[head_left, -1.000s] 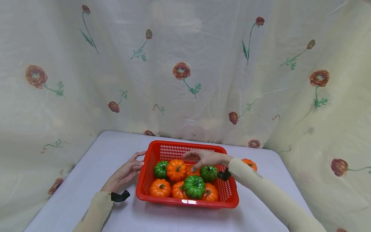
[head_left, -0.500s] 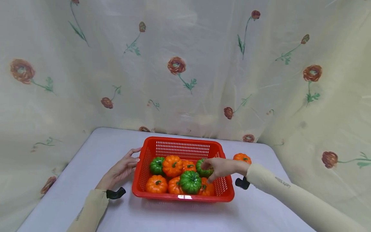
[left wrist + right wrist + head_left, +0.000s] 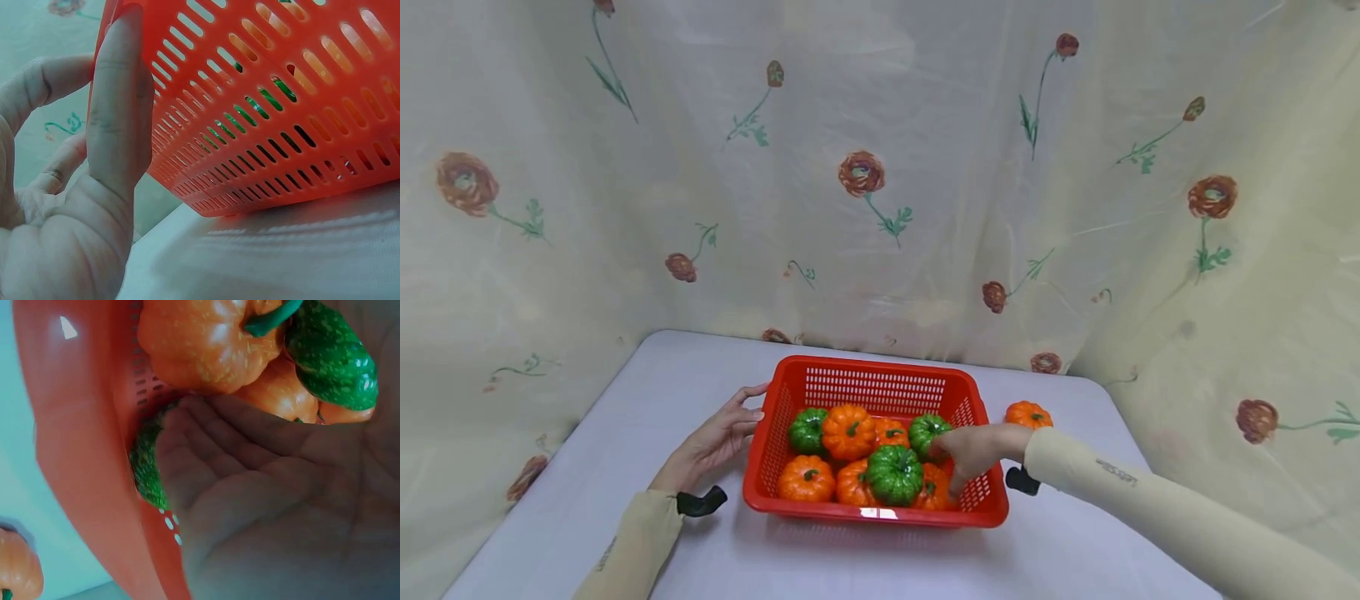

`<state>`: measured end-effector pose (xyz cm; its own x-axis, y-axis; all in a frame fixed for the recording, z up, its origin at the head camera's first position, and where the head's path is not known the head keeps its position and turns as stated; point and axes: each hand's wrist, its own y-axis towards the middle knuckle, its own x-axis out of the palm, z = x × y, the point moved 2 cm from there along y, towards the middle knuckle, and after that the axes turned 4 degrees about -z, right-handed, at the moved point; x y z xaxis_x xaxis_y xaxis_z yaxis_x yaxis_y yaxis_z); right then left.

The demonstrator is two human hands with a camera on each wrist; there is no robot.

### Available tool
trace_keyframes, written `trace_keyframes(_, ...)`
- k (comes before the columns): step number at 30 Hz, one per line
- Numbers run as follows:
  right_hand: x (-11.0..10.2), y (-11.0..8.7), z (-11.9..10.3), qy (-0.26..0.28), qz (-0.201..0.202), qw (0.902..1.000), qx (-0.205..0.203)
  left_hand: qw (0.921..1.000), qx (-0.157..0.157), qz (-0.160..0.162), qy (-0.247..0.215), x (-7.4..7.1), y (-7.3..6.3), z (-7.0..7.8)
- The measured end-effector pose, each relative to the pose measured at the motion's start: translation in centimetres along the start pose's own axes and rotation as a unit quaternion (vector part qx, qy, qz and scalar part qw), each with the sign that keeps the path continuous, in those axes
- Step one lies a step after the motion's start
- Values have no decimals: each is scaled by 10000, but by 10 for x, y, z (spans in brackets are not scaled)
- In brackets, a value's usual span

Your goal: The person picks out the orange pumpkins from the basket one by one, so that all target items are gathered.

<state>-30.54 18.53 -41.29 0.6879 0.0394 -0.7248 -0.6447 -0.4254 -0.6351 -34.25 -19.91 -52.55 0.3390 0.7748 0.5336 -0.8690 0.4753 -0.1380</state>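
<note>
A red perforated plastic basket (image 3: 865,518) holds several shiny toy pumpkins. My left hand (image 3: 718,442) rests against its left side, thumb (image 3: 115,106) along the outer wall and relaxed fingers touching near the rim. My right hand (image 3: 973,450) reaches inside over the right end. Its fingers extend down beside a green pumpkin (image 3: 928,433) at the back right, and its thumb is by an orange pumpkin (image 3: 934,487) at the front right. In the right wrist view its fingertips partly hide a green pumpkin (image 3: 147,465) by the wall; contact is unclear. Another green pumpkin (image 3: 894,475) sits on top at the front.
One orange pumpkin (image 3: 1028,414) lies on the white table (image 3: 692,367), outside the basket at the back right. Orange pumpkins (image 3: 848,432) and a green pumpkin (image 3: 807,430) fill the basket's left side. A flowered curtain (image 3: 925,267) stands behind the table.
My right hand has moved from over the basket's middle to its right end and lowered toward the pumpkins there. My left hand stays at the left side. The head view has shifted slightly.
</note>
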Motion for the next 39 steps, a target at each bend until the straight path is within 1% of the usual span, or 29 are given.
trace_keyframes(2,1,2,0,-67,-129,9998,133,10000,16,-50,-33,0,0,1)
trace_keyframes(5,3,6,0,-119,-232,9994,211,9999,52,-80,-110,1,1,2)
trace_keyframes(7,4,8,1,-115,-238,9994,210,9999,75,-54,-110,1,1,3)
trace_keyframes(13,11,17,5,45,-199,9995,240,9999,55,21,87,1,4,2)
trace_keyframes(15,15,20,6,95,-156,9997,185,10000,39,11,65,1,4,1)
trace_keyframes(19,18,25,2,205,124,9994,-240,10000,49,9,42,0,4,0)
trace_keyframes(22,18,28,0,154,269,9986,-434,10000,78,16,57,0,3,0)
trace_keyframes(27,19,28,0,136,177,9992,-330,10000,58,-29,-19,0,2,0)
trace_keyframes(34,20,28,0,84,255,9990,-344,10000,51,-18,34,0,2,-1)
trace_keyframes(39,15,21,5,132,253,9992,-285,10000,28,-45,-15,-1,1,-1)
